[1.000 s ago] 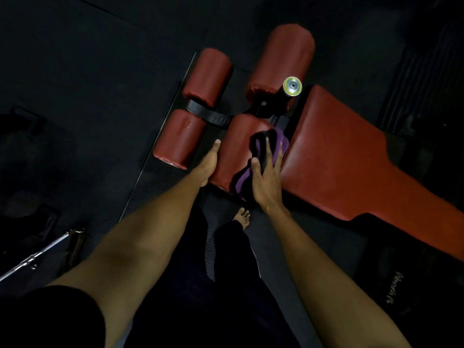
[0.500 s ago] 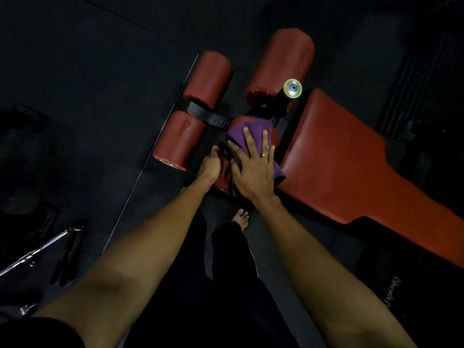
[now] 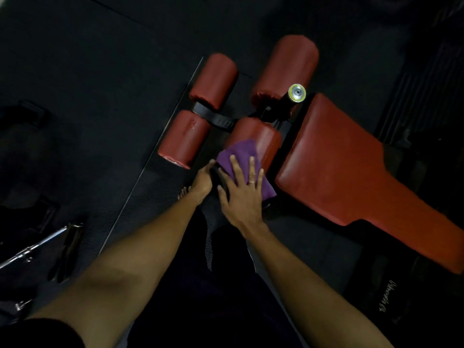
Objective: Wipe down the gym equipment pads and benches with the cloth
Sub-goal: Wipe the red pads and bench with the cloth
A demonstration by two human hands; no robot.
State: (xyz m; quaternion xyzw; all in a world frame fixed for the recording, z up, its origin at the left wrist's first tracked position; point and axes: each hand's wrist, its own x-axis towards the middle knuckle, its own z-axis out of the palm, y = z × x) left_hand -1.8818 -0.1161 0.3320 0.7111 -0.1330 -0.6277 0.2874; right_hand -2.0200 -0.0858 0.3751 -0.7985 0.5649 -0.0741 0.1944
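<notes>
A red padded bench (image 3: pixel 351 167) lies across the right of the view, with several red roller pads at its near end. A purple cloth (image 3: pixel 238 153) is draped over the near end of the closest roller pad (image 3: pixel 261 136). My right hand (image 3: pixel 242 192) lies flat on the cloth with its fingers spread, pressing it onto the pad. My left hand (image 3: pixel 202 182) rests against the left side of that same pad's end, its fingers hidden behind it. Two more roller pads (image 3: pixel 187 139) sit to the left and one (image 3: pixel 286 69) behind.
The floor is dark rubber matting (image 3: pixel 100 84). A chrome bar with a dark handle (image 3: pixel 50 244) lies at the lower left. A chrome knob (image 3: pixel 297 92) sticks up by the bench's near end. A bare foot (image 3: pixel 184 192) shows under my left wrist.
My right hand and the cloth slid from the pad's right side to its top, then toward me over its near end. My left hand stayed at the pad's left side.
</notes>
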